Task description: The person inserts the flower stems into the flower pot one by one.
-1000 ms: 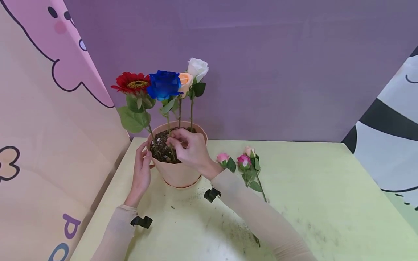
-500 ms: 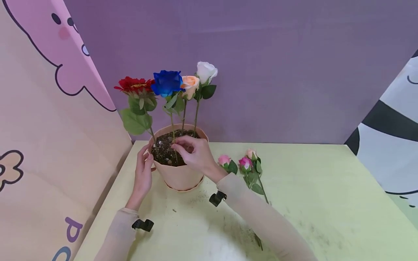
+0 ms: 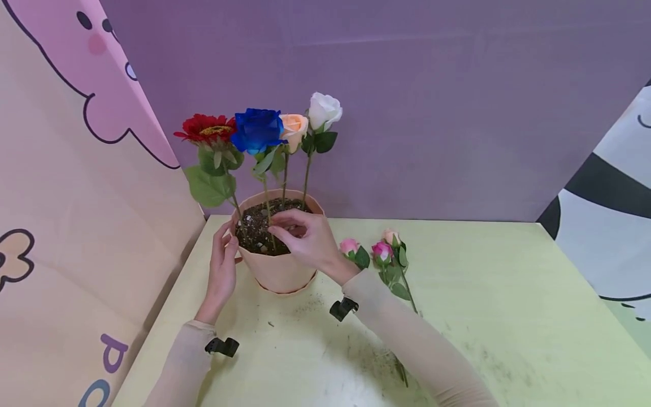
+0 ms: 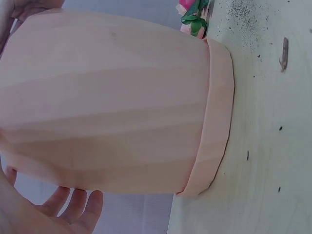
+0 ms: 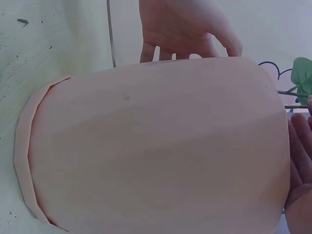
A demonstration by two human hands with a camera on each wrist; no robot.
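Note:
In the head view, a pale pink flower pot (image 3: 280, 271) filled with dark soil (image 3: 256, 217) stands at the table's left. From it rise a red gerbera (image 3: 207, 130), a blue rose (image 3: 258, 131), a peach rose (image 3: 294, 131) and a white rose (image 3: 324, 112). My right hand (image 3: 310, 240) reaches over the pot's front rim, thumb and index finger pinching the blue rose's stem low above the soil. My left hand (image 3: 222, 268) rests against the pot's left side, thumb near the rim. In the right wrist view, extended left fingers (image 5: 165, 53) touch the pot wall.
Right of the pot lie a light pink rose (image 3: 348, 246), a magenta rose (image 3: 381, 251) and a small peach rose (image 3: 390, 236), partly behind the right forearm. Soil crumbs dot the pale yellow table (image 3: 508, 294). A purple backdrop (image 3: 432, 113) rises behind the table.
My right hand has shifted slightly right and down along the blue rose's stem. The white and peach roses have swayed to the right. The left hand stays against the pot.

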